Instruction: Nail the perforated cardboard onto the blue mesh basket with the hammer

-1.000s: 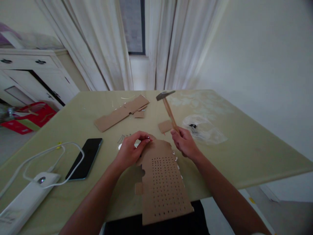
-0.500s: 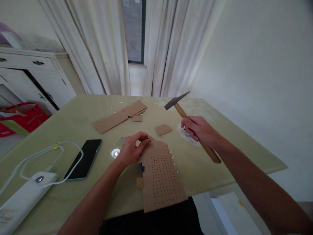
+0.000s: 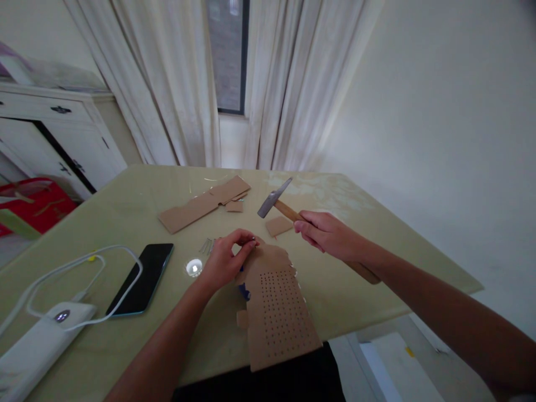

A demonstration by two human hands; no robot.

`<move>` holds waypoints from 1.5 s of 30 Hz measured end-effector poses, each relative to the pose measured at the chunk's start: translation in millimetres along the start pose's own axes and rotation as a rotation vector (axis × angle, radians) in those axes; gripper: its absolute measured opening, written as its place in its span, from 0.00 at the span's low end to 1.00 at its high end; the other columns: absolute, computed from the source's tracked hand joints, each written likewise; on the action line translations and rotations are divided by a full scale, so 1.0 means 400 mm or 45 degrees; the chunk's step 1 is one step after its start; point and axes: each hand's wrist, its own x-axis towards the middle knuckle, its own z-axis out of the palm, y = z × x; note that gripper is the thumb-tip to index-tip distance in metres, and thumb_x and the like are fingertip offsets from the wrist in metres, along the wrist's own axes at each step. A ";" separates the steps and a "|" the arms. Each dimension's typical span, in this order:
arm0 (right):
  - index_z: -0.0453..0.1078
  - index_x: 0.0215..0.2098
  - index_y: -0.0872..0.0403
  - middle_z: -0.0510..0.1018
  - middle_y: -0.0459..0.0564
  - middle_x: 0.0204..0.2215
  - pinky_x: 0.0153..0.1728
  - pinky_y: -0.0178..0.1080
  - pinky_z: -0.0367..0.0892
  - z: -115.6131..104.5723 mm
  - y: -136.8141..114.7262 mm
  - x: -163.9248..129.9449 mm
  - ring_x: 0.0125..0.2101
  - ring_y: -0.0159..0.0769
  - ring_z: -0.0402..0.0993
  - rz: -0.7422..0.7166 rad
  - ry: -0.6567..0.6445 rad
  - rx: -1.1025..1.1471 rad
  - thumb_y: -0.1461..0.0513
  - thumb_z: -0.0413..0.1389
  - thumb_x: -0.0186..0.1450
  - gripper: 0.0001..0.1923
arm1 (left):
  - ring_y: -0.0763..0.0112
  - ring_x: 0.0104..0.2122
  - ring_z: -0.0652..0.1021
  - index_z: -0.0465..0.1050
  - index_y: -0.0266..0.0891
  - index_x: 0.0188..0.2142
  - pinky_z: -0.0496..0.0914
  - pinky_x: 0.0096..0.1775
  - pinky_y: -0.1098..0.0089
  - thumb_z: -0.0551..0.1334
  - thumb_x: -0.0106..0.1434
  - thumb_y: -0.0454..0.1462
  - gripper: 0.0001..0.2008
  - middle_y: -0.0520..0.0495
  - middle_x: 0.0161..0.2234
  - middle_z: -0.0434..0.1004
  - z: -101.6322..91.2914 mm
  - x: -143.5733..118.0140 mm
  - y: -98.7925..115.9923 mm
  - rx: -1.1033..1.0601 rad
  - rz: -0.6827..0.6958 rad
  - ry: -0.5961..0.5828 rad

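Observation:
My right hand (image 3: 329, 234) is wrapped round the wooden handle of a hammer (image 3: 288, 211), its metal head raised in the air beyond the cardboard. At the far end of a brown cardboard piece (image 3: 282, 301), my left hand (image 3: 232, 257) is closed in a pinch on what looks like a nail (image 3: 254, 239), mostly hidden by the fingertips. Rows of small holes run across the cardboard, whose near end overhangs the table edge. Something dark blue (image 3: 243, 290) shows beneath its left side. Several loose nails (image 3: 206, 245) lie beside my left hand.
On the table (image 3: 209, 340) are a long cardboard strip (image 3: 196, 206), a small cardboard square (image 3: 278, 225), a round shiny object (image 3: 194, 268), a phone (image 3: 142, 279) and a white power strip (image 3: 46, 346) with a looping cable. Curtains (image 3: 180, 84) hang behind.
The hammer has swung down and to the left, closer to my left hand. A clear plastic bag behind my right hand is now hidden. My left hand keeps its pinch at the cardboard.

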 end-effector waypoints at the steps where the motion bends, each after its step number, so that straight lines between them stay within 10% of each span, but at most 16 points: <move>1: 0.64 0.29 0.49 0.71 0.43 0.20 0.25 0.38 0.58 0.001 0.003 0.000 0.20 0.31 0.65 -0.002 0.007 0.003 0.48 0.52 0.79 0.22 | 0.63 0.40 0.86 0.82 0.43 0.42 0.79 0.46 0.64 0.65 0.74 0.40 0.07 0.47 0.39 0.90 0.000 0.000 0.002 0.003 -0.003 -0.001; 45: 0.61 0.36 0.49 0.68 0.45 0.26 0.34 0.43 0.52 0.005 -0.049 -0.007 0.29 0.40 0.67 -0.147 -0.151 -0.581 0.49 0.45 0.82 0.19 | 0.64 0.36 0.86 0.85 0.43 0.42 0.79 0.43 0.65 0.66 0.73 0.40 0.08 0.48 0.37 0.90 -0.011 0.005 0.003 -0.011 -0.031 -0.064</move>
